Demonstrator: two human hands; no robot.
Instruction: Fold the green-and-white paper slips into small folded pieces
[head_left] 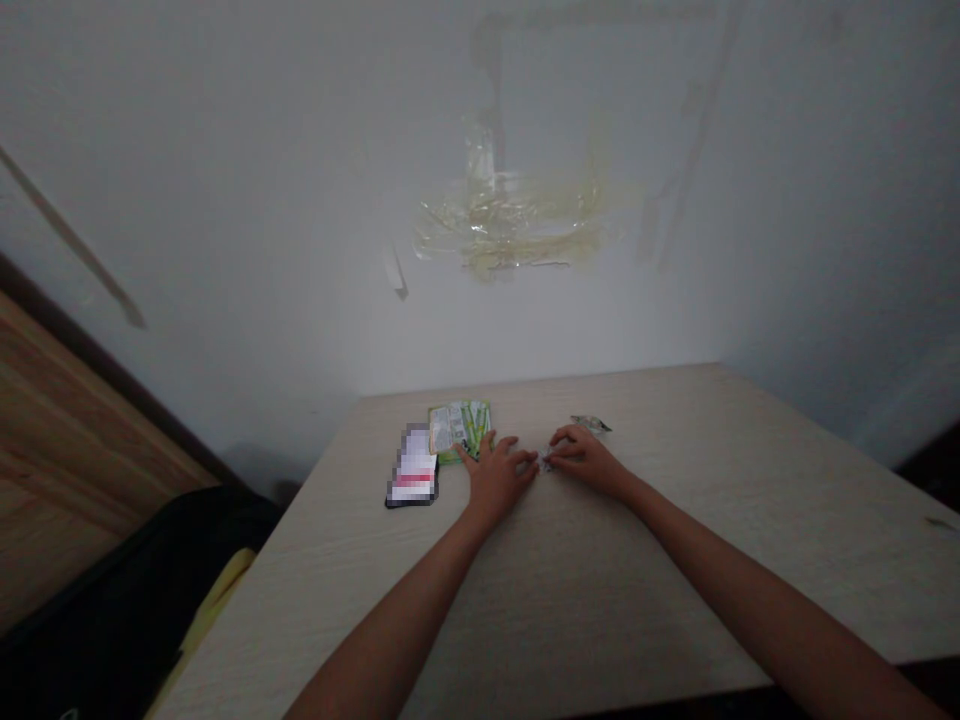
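Observation:
A small whitish piece (545,461), too small to make out, lies at the fingertips of both hands, low over the middle of the table. My left hand (499,478) has its thumb and index finger closed at the left side of this piece, while its other fingers spread outward close to the green printed cards or leaflets (459,430). From the right, my right hand (589,462) pinches the piece between thumb and fingers. Just beyond my right hand lies a small torn-looking packet (592,424).
A phone (415,470) with a blurred-out screen lies left of the leaflets. The pale wooden table (600,580) meets a wall (315,200) with old tape on it. A dark bag or cloth (127,590) and a yellow cloth (217,600) are beyond the left edge.

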